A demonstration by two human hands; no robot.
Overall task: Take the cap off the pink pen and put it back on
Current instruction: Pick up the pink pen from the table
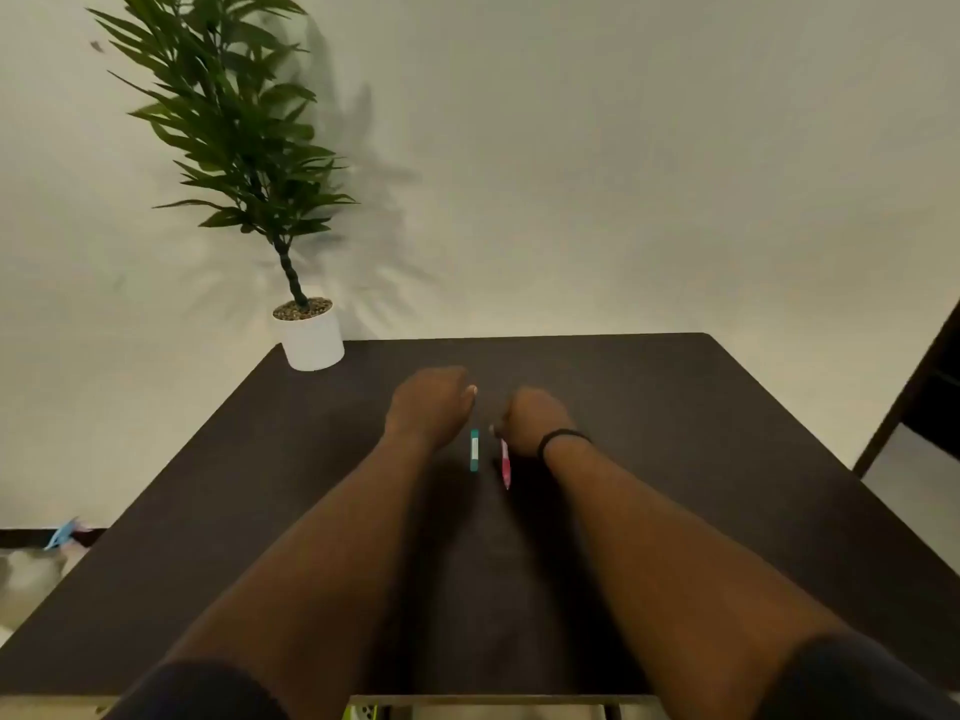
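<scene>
The pink pen [504,462] points toward me on the dark table [675,459]. Its far end is in my right hand [530,418], which is closed around it. The pen is too small to tell whether its cap is on. My left hand [434,402] hovers to the left with its fingers curled in and the thumb tip showing. Nothing can be seen in it, and its palm side is hidden. A teal pen [474,449] lies flat between my two hands, untouched.
A potted plant in a white pot [311,337] stands at the table's far left corner against the wall. A dark door or piece of furniture [930,387] sits past the right edge. The floor lies beyond the left edge.
</scene>
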